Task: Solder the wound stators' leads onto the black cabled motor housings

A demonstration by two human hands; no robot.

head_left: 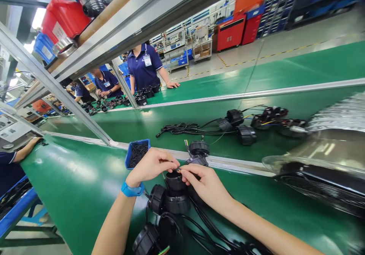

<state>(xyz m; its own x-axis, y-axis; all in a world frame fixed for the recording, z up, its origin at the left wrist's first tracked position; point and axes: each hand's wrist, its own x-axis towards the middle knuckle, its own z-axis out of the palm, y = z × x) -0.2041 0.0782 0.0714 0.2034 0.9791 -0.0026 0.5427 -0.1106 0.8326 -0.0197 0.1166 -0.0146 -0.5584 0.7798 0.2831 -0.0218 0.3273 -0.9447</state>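
Note:
My left hand [152,165] and my right hand [203,184] meet over a cluster of black round motor parts [173,194] on the green worktop [74,186]. Both hands pinch thin coloured wire ends [178,168] between thumb and fingers, just above one black part. My left wrist wears a blue band [131,190]. More black parts with black cables [205,228] lie under my forearms. Another black part [199,148] stands just beyond my fingers.
A small blue tray [137,153] of dark small pieces sits left of my hands. Black parts with cables [236,123] lie on the moving green belt [171,114]. Co-workers in dark blue shirts [144,66] stand across the line. A fan guard [319,182] lies at right.

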